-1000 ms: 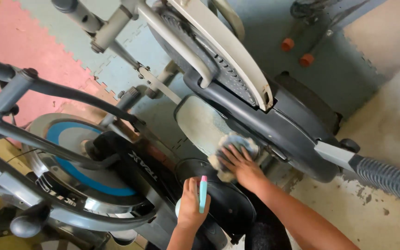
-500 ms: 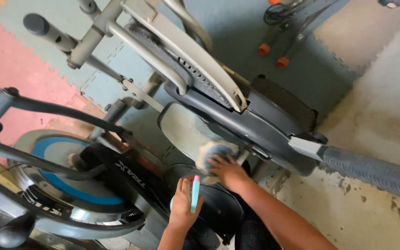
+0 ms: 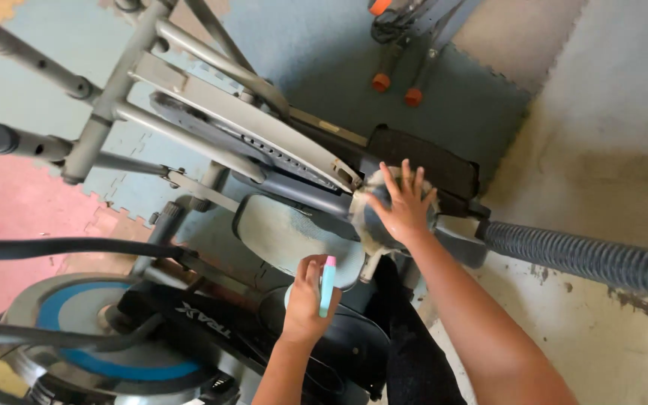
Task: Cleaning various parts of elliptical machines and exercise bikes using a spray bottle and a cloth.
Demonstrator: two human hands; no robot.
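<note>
An elliptical trainer (image 3: 264, 142) is standing on foam floor mats (image 3: 316, 52), its dusty grey pedal (image 3: 286, 232) lying near the mats' right edge. The right hand (image 3: 403, 206) is pressing a pale cloth (image 3: 365, 225) flat against the machine's dark frame just beside that pedal, fingers spread. The left hand (image 3: 305, 300) is gripping a small blue spray bottle with a pink tip (image 3: 327, 285) upright, wrapped tightly around it, just below the pedal.

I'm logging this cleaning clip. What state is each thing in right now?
right hand: fingers spread, pressing a cloth on the machine
cloth: bunched under the right hand
left hand: closed around a spray bottle
spray bottle: held upright, pink tip up
foot pedal: dusty, bare
ribbed hose: lying on the floor
</note>
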